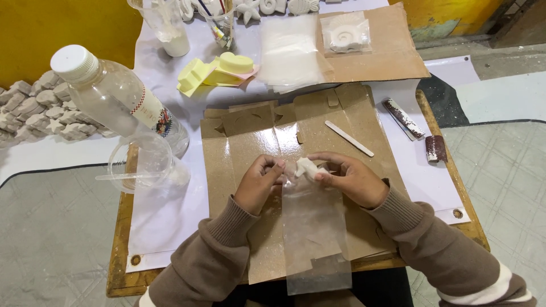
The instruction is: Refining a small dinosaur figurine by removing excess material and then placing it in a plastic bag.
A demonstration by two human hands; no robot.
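Plaster figure (305,167), small, white, probably brittle and light, sits at the mouth of a limp clear bag (311,227) over flattened cardboard (250,142); left hand (259,185) pinches the bag's edge, right hand (352,179) pinches the figure.

Brown ribbed-cuff sleeves; cream stripe on right sleeve

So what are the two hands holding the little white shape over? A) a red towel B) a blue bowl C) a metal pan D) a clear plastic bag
D: the left hand and right hand pinch the small white figure at the mouth of a clear plastic bag that lies on the flat brown cardboard.
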